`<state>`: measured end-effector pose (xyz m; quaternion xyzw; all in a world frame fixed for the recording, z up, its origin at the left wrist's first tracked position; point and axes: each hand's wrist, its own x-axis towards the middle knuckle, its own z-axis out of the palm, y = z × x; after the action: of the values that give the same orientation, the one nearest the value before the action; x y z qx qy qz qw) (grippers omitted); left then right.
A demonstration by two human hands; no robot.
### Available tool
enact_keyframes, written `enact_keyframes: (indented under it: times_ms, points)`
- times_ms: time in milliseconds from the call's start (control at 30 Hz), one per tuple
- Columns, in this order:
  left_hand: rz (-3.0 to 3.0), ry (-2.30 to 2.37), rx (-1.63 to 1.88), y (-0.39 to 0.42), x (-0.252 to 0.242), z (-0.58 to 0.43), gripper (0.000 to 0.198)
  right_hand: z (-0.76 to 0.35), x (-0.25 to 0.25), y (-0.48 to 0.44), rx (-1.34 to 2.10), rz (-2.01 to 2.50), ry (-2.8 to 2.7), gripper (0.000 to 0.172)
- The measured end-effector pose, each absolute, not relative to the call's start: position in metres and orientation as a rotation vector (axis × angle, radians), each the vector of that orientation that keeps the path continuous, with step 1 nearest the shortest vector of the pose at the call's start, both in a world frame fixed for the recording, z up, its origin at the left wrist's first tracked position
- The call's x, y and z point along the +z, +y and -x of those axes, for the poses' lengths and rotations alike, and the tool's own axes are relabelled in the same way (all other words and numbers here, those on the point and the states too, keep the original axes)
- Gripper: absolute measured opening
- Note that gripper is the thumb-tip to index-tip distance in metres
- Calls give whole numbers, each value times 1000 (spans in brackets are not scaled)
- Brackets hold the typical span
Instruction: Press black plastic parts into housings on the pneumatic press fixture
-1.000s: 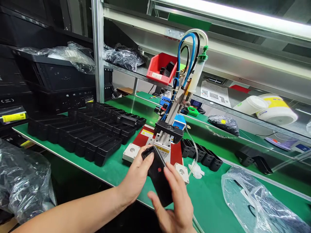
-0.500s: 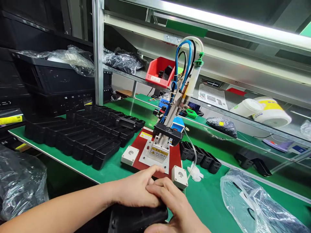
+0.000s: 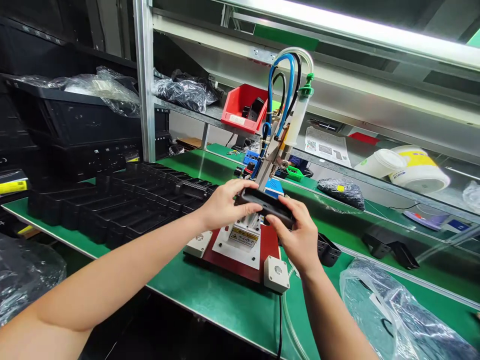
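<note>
My left hand [image 3: 230, 202] and my right hand [image 3: 296, 227] grip the two ends of a black oblong part [image 3: 267, 201], thumbs on the near side and fingers on the far side. The part is hollow on the side facing me. It is held up in front of the press [image 3: 270, 160], which has blue and black hoses and a clear syringe on top. Below it is the metal plate [image 3: 240, 251] on a dark red base [image 3: 268, 237]. A white button box stands at each front corner, the right one [image 3: 276, 274] in full view.
Rows of black housings [image 3: 123, 202] cover the left of the green bench [image 3: 195, 295]. More housings [image 3: 328, 250] stand right of the press, near a clear plastic bag [image 3: 397, 310]. A red bin [image 3: 245, 107] sits on the shelf above.
Both hands have risen from the bench's front edge to the press. The black part that was low in my lap area is now up between them, and the view has shifted slightly.
</note>
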<state>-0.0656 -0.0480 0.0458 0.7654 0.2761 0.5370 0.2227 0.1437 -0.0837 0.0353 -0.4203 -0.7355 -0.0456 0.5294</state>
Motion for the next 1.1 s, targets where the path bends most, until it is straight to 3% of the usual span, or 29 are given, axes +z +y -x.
enact_keyframes:
  times_ms: [233,400,633,1100]
  points:
    - [-2017,831,1425,15,23,55,42,-149,28,-32,-12,1042,-1784,37]
    - [-1728,746,1596,11,9,35,46,-145,23,-32,11,1017,-1745,35]
    - [-1590,827,1686,11,13,19,33,-131,12,-23,-60,939,-1513,24]
    - [-1680,984,1665,13,7,16,34,-125,1,-14,-89,821,-1390,29]
